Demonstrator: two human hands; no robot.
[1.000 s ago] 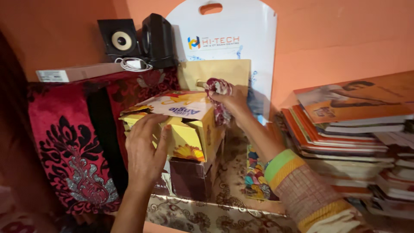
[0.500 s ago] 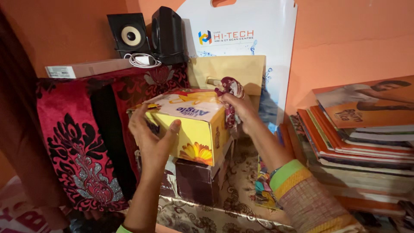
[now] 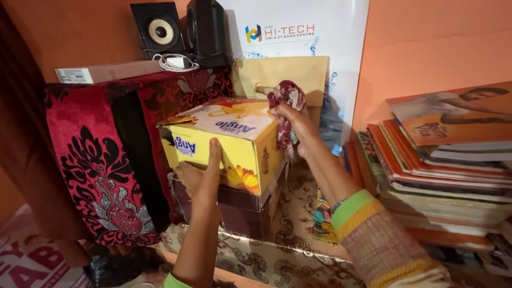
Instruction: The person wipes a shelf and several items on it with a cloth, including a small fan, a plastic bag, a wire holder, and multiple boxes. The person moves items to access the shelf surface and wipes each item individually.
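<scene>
Wiping the yellow cardboard box (image 3: 229, 146) atop the dark brown box (image 3: 234, 210): left hand (image 3: 200, 178) spread flat against its front, right hand (image 3: 293, 125) clamped on crumpled red-white cloth (image 3: 285, 101); next, probably steady rubbing.

The left hand (image 3: 200, 178) reaches up from the lower edge of the view on a bare forearm, palm turned away, thumb stretched straight upward and the other fingers curled out of sight; the right hand (image 3: 293, 125) is raised higher and farther forward, fingers closed in a loose fist, wrist bent back toward the body; its forearm slants down to the right into a checked sleeve with green and yellow cuff bands.
</scene>
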